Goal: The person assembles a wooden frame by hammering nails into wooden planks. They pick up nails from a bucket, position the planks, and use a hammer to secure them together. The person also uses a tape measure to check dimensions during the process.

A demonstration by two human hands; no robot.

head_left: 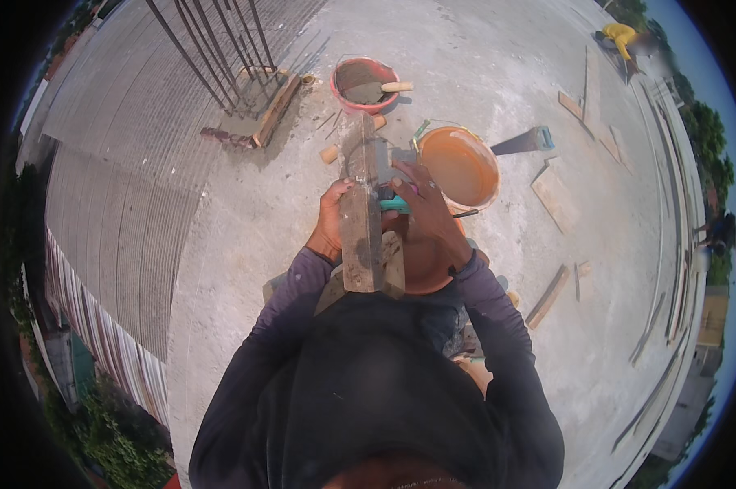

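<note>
My left hand (329, 220) grips the left side of a long wooden board (360, 232), its thumb lying on the board's upper face. The board points away from my body, and its near end is close to my lap. Beside it, the fingers of my right hand (431, 213) are closed round a teal-and-black tool (395, 205), held against the board's right side. The hand covers much of this tool, so its exact kind is unclear. Under the board's near end, shorter wood pieces (393, 265) lie at an angle. A reddish-brown tub (429, 273) is below my right hand.
Ahead stands a red bucket (338, 91) of wet mortar with a trowel (396, 86). Right of my hands are an orange bucket (496, 183) and a handsaw (522, 144). Steel bars (221, 49) rise far left. Planks (553, 196) lie right; a person in yellow (619, 35) bends beyond.
</note>
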